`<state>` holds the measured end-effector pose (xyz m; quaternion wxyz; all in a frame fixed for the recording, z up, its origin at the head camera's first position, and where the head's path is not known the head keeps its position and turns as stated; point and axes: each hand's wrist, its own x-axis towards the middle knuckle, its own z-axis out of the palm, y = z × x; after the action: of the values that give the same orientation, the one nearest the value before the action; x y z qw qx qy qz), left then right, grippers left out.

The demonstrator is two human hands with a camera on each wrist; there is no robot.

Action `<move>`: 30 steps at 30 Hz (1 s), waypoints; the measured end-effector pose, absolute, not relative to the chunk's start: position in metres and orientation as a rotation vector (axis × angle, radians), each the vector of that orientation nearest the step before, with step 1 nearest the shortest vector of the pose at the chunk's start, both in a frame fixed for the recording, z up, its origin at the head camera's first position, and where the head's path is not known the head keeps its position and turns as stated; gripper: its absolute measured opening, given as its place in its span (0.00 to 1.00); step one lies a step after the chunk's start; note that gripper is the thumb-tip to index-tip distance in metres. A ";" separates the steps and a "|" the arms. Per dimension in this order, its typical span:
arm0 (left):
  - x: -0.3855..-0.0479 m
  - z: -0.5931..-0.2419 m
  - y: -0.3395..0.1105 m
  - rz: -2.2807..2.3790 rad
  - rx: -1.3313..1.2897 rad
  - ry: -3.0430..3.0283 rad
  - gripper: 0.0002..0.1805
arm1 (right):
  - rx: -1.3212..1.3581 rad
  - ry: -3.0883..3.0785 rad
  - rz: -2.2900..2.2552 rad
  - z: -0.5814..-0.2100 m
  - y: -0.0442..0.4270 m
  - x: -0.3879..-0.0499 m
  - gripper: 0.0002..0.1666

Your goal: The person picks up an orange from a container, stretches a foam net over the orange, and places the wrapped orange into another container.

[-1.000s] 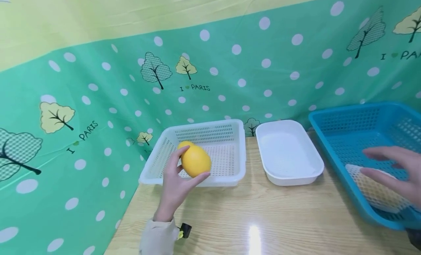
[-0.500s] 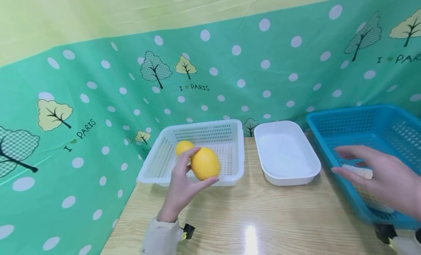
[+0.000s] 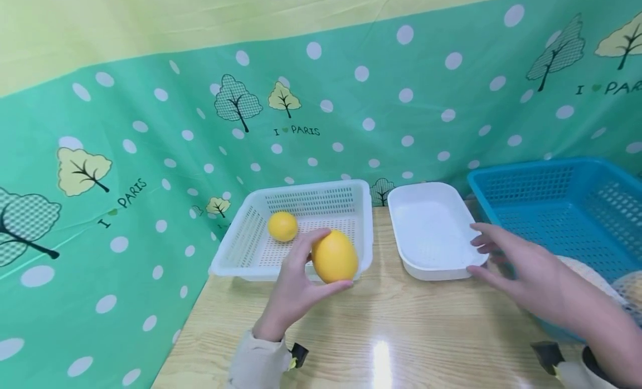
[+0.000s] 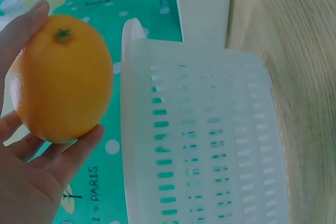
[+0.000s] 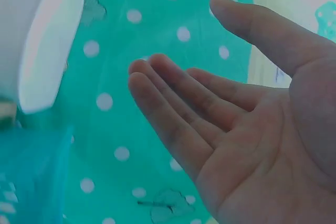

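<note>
One orange point(image 3: 335, 257) inside the left grip point(image 3: 296, 283), held between thumb point(image 3: 333, 289) and fingers point(image 3: 311, 238), right grip point(image 3: 533, 275) wide

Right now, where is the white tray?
In the head view, the white tray stands on the table right of centre, between the white basket at left and the blue basket at right.

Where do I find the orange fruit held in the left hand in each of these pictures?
Head view: the orange fruit is below centre, held in the left hand.
Left wrist view: at upper left, beside the slotted white basket.
Right wrist view: not in it.
Shared landmark: the green dotted cloth.
</note>
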<state>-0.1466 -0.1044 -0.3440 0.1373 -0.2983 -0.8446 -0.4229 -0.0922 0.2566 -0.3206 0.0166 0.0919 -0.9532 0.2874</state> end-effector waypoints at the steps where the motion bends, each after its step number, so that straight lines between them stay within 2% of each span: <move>1: -0.145 -0.344 -0.103 -1.230 -0.869 -2.451 0.48 | 0.304 -2.965 0.920 -0.322 0.253 -0.092 0.42; 12: -0.134 -0.343 -0.085 -1.261 -0.977 -2.444 0.48 | 0.544 -2.799 1.426 -0.329 0.211 -0.089 0.42; 22: -0.122 -0.350 -0.066 -1.233 -1.031 -2.463 0.49 | 0.502 -2.816 1.589 -0.338 0.188 -0.091 0.41; 30: -0.115 -0.355 -0.058 -1.141 -1.134 -2.472 0.48 | 0.742 -2.813 1.801 -0.345 0.184 -0.092 0.40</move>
<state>-0.1154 -0.0578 -0.3555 0.0961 -0.3826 -0.8343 -0.3851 -0.0918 0.1842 -0.3452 -0.1394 0.2148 -0.8141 0.5212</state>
